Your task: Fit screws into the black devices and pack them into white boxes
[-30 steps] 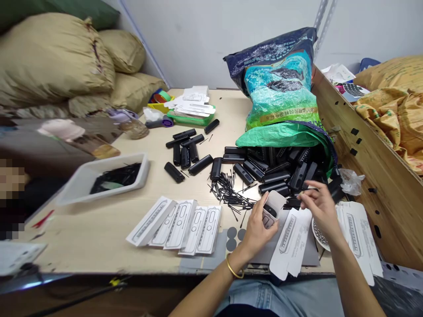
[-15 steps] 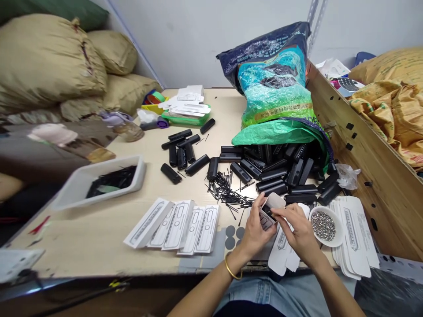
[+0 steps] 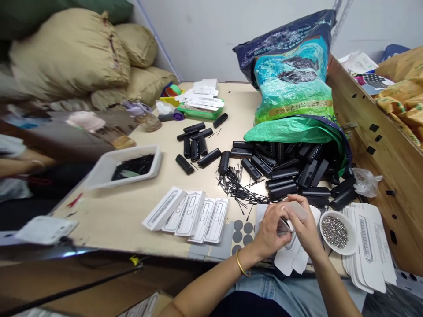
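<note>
A small white printed carton point(image 3: 284, 226) stands tilted in my left hand point(image 3: 271, 232), whose fingers wrap round its sides. My right hand point(image 3: 306, 229) pinches the carton's raised end flap point(image 3: 296, 210). Most of the carton's inside is hidden by my fingers. Below my hands lie flat white printed cartons point(image 3: 287, 259). To the right of them is a white bowl point(image 3: 353, 241) of small metal pieces, beside a stack of flat cartons point(image 3: 367, 235). Several filled-out white cartons point(image 3: 216, 220) lean in a row to the left.
Black ridged plastic cases point(image 3: 284, 181) spill from a large coloured sack point(image 3: 294, 101). Thin black sticks point(image 3: 233, 182) lie loose beside them. A white tray point(image 3: 157, 164) holds black pieces. A wooden board point(image 3: 380, 132) walls the right side. Another person's arm point(image 3: 26, 165) shows at far left.
My right hand's fingers have moved from the carton's opening to its end flap. The carton has turned in my left hand. The camera view has swung left.
</note>
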Motion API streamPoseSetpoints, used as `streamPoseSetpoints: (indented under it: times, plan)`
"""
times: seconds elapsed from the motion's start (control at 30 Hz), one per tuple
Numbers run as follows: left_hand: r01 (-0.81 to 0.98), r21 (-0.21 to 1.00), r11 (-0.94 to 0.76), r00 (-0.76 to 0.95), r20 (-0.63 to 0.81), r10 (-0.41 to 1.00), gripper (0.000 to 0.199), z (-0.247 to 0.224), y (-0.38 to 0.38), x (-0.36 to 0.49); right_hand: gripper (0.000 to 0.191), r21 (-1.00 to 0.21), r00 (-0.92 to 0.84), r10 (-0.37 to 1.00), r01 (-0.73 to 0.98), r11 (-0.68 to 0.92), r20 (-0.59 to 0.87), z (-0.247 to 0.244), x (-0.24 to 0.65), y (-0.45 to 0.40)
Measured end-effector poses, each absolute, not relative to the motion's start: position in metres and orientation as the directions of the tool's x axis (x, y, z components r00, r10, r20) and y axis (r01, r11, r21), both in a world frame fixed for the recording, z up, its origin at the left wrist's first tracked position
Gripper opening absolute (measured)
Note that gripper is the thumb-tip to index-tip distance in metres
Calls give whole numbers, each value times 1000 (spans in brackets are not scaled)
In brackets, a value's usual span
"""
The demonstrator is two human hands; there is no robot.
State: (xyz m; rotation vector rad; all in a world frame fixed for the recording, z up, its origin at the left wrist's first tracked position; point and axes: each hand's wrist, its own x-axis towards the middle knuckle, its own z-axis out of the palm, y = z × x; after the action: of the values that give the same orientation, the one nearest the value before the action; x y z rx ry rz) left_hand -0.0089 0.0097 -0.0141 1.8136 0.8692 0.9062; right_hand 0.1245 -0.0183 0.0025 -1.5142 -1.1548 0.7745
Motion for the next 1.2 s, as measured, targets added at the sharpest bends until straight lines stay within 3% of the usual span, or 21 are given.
streamPoseSetpoints:
  times: [0.07, 0.2, 0.27, 0.4, 0.5, 0.57, 0.7, 0.77, 0.9, 0.97, 1.03, 1.1, 1.2]
  plan:
    - [130, 917, -378, 533, 257, 806, 41, -16, 11, -8, 22, -959, 370, 916, 278, 48, 153, -7, 110, -14]
    - [109, 967, -229, 452, 157, 878, 68, -18, 16, -10, 16, -803, 275, 817, 494, 333, 507, -21, 88, -19]
    - [118, 976, -185, 434, 117, 893, 67, -18, 16, -10, 15, -800, 281, 815, 505, 324, 507, -25, 84, -23]
    - [104, 979, -173, 458, 107, 882, 74, -15, 15, -4, 26, -903, 479, 814, 413, 122, 329, -25, 93, -21]
    - [114, 978, -172, 460, 101, 882, 73, -14, 16, 0, 19, -888, 480, 812, 449, 99, 333, -21, 102, -16]
    - [101, 981, -168, 450, 106, 887, 69, -14, 17, 0, 20, -861, 446, 807, 487, 146, 389, -21, 103, -15]
    - [78, 980, -183, 428, 133, 894, 63, -15, 17, -1, 35, -728, 234, 772, 566, 386, 591, -27, 94, -19]
    - [94, 979, -180, 404, 128, 906, 60, -12, 17, 1, 42, -696, 202, 756, 584, 418, 623, -31, 90, -21]
    - [254, 965, -70, 368, -29, 929, 48, 4, 27, -13, 33, -810, 206, 868, 502, 303, 452, -34, 105, -28]
    - [426, 904, 36, 277, -168, 946, 44, 12, 37, -43, 31, -876, 265, 921, 463, 139, 286, -35, 128, -37]
    - [610, 785, 110, 122, -229, 966, 47, 13, 49, -86, 31, -866, 343, 927, 498, -45, 149, -37, 156, -50]
    - [759, 650, 46, 65, -147, 987, 50, 4, 60, -128, 25, -744, 345, 934, 647, -164, 94, -42, 184, -62]
    - [842, 524, -125, 56, 145, 988, 54, -17, 77, -156, 25, -456, 260, 960, 871, -186, 106, -51, 216, -74]
